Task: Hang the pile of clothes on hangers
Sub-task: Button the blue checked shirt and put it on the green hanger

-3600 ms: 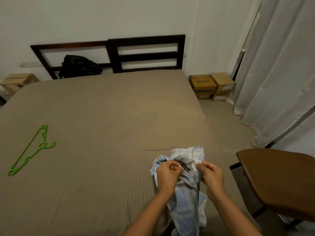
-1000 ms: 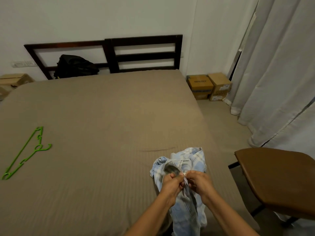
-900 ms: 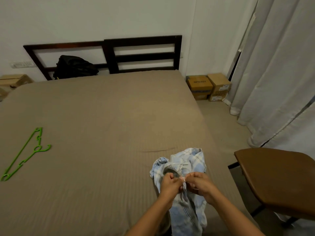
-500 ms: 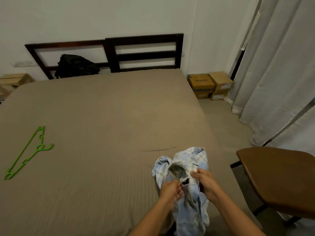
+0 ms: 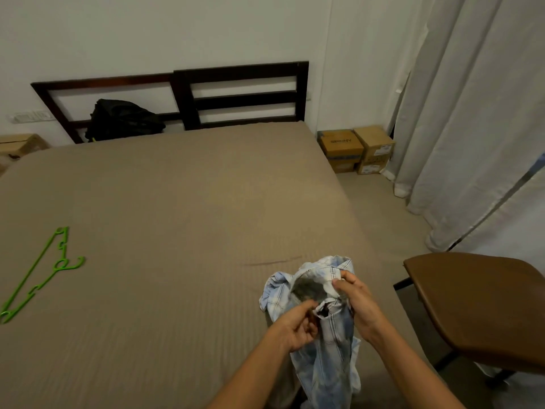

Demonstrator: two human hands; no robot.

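Observation:
A light blue checked shirt [image 5: 327,358] lies bunched at the near right edge of the bed [image 5: 177,231], its lower part hanging over the edge. My left hand [image 5: 298,326] pinches the shirt front just below the collar. My right hand [image 5: 355,302] grips the collar's right side between thumb and fingers. A green plastic hanger [image 5: 38,273] lies flat on the bed far to the left, well apart from both hands.
A dark wooden headboard [image 5: 188,98] stands at the far end with a black bag [image 5: 124,119] against it. Cardboard boxes [image 5: 356,149] sit on the floor right of the bed. A brown chair seat [image 5: 483,308] stands close on the right, white curtains [image 5: 472,113] behind it.
My hands, which met at the shirt's front placket a second ago, have drawn apart; the right hand has moved up to the collar and the neck opening has widened.

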